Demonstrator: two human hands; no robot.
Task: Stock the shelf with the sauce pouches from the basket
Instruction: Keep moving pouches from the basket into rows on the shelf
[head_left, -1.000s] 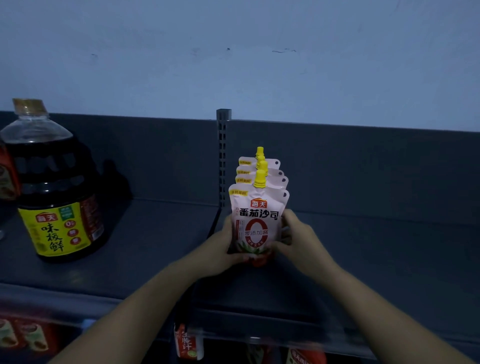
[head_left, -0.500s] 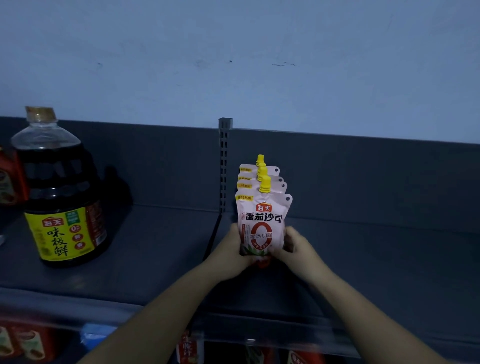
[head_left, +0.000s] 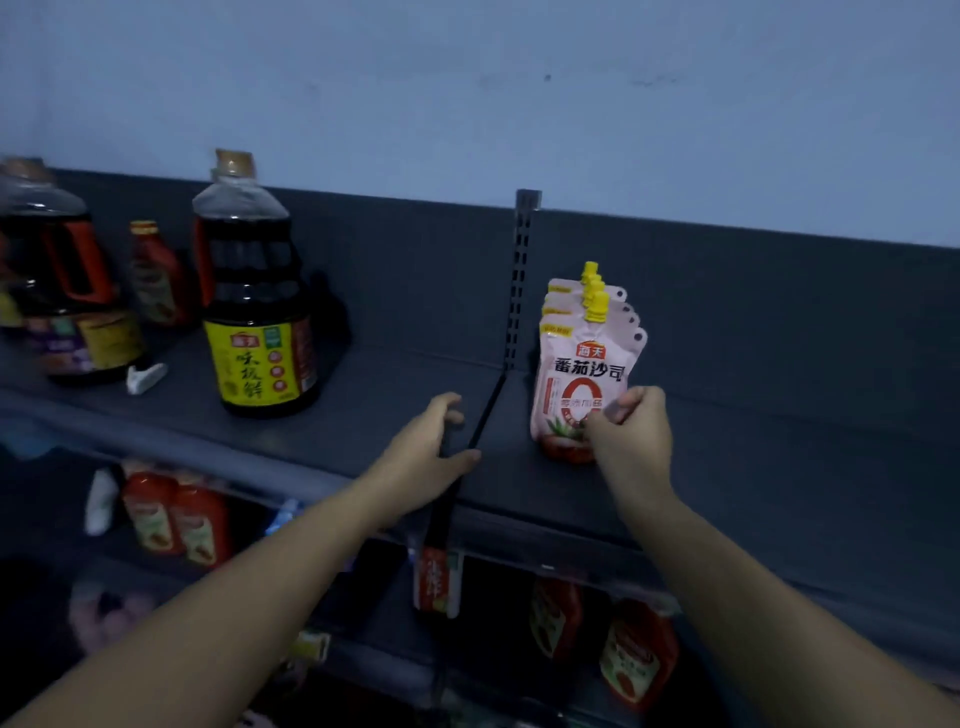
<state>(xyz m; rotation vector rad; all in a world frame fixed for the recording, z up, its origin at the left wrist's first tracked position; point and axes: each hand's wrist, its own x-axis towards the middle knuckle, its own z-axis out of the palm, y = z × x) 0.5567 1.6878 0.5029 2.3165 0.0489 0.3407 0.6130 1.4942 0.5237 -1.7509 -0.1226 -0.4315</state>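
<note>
A: Where are the sauce pouches (head_left: 592, 332)?
B: On the top shelf (head_left: 779, 467), upright in a front-to-back row, just R of the slotted upright (head_left: 522, 280). Yellow caps up, pink-white fronts twd the cam. At least three; exact no. can't be told.
A: And the person's hands?
B: R hand (head_left: 631, 436) is at the front pouch (head_left: 571, 395), lower R corner, fingers curled, thumb & forefinger pinching its edge. L hand (head_left: 426, 452) holds nothing: fingers loose, thumb out, over the dark seam (head_left: 488, 410) btw the two shelf bays, apart from the pouches. Can't tell if it touches the shelf.
A: What else is on that level?
B: In the L bay, a big dark soy bottle (head_left: 260, 322) w/ a yellow label, well apart from the pouches. Farther L is a 2nd big bottle (head_left: 52, 280), blurred. A small red bottle (head_left: 156, 275) stands btw & behind the two, and a small white item (head_left: 147, 376) lies in front.
A: Below?
B: Red bottles (head_left: 174, 519) on the lower level at L, more red packs (head_left: 639, 654) at R. A tag (head_left: 436, 587) hangs from the shelf edge, under the L wrist.
</note>
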